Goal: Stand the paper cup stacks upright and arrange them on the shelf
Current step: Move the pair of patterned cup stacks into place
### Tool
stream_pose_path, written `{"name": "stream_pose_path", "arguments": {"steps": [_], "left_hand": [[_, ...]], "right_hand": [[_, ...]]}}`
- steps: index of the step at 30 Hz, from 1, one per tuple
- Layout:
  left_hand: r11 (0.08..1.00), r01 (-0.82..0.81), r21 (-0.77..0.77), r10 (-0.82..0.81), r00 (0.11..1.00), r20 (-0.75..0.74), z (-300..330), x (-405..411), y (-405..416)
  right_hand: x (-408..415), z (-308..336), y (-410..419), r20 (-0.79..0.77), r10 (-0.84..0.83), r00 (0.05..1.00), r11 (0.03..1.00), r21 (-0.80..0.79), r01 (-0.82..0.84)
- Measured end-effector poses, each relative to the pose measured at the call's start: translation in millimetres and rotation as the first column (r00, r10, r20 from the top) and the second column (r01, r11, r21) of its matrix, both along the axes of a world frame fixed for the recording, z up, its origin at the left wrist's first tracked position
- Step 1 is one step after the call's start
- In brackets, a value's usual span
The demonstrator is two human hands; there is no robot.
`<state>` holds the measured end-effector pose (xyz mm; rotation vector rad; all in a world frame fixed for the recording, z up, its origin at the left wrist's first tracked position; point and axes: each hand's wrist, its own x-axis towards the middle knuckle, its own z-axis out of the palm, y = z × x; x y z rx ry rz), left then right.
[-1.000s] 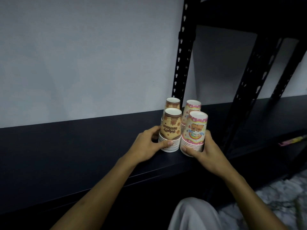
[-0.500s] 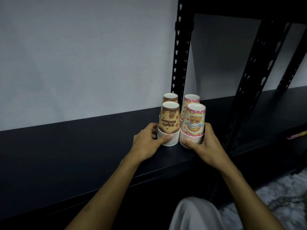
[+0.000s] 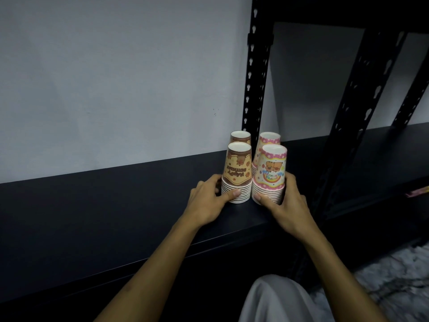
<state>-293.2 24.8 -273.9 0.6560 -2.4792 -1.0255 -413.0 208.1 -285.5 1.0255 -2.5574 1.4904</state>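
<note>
Lap: my pale trouser knee [image 3: 276,300] shows at the bottom edge, with mottled grey floor [image 3: 394,282] to its right.
Left hand: my left hand [image 3: 209,201] grips the base of the front brown cup stack [image 3: 238,173] — thumb laid across the stacked rims in front, fingers curled round its left side.
Right hand: my right hand [image 3: 286,201] grips the base of the front pink cup stack [image 3: 271,174], thumb on the lower rims, fingers wrapped round its right side.
Front stacks: both stand mouth-down on the black shelf [image 3: 116,205], just beside each other near its front edge; the printing reads upside down.
Back stacks: a rear brown stack [image 3: 240,137] stands directly behind the brown one and a rear pink stack [image 3: 269,138] behind the pink one — four in a tight square.
Frame: a black slotted upright [image 3: 255,77] rises just behind the stacks; another upright [image 3: 357,112] leans across to the right.
Wall: plain grey wall [image 3: 116,77] behind the shelf.
</note>
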Motion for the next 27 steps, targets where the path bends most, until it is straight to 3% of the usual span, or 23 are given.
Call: {"name": "stream_pose_path", "arguments": {"steps": [6, 14, 17, 20, 27], "left_hand": [[1.0, -0.006, -0.007, 0.006, 1.0, 0.03, -2.2, 0.5, 0.0], [1.0, -0.027, 0.009, 0.026, 0.995, 0.101, 1.5, 6.1, 5.4], [0.993, -0.013, -0.12, 0.031, 0.989, 0.146, 5.4, 12.1, 13.2], [0.956, -0.076, -0.285, 0.148, 0.959, 0.241, -2.6, 23.5, 25.5], [0.889, -0.099, -0.447, 0.272, 0.9, 0.341, -17.7, 63.4, 58.3]], "right_hand": [[6.2, 0.2, -2.7, -0.099, -0.034, 0.995, 0.997, 0.059, 0.04], [13.6, 0.0, -3.8, -0.1, -0.054, 0.993, 0.989, 0.13, 0.067], [18.4, -4.5, -4.4, -0.115, -0.114, 0.987, 0.979, 0.154, 0.131], [32.0, -9.7, -1.2, -0.086, -0.201, 0.976, 0.964, 0.159, 0.212], [74.2, -29.4, 7.0, -0.167, -0.269, 0.948, 0.913, 0.27, 0.307]]}}
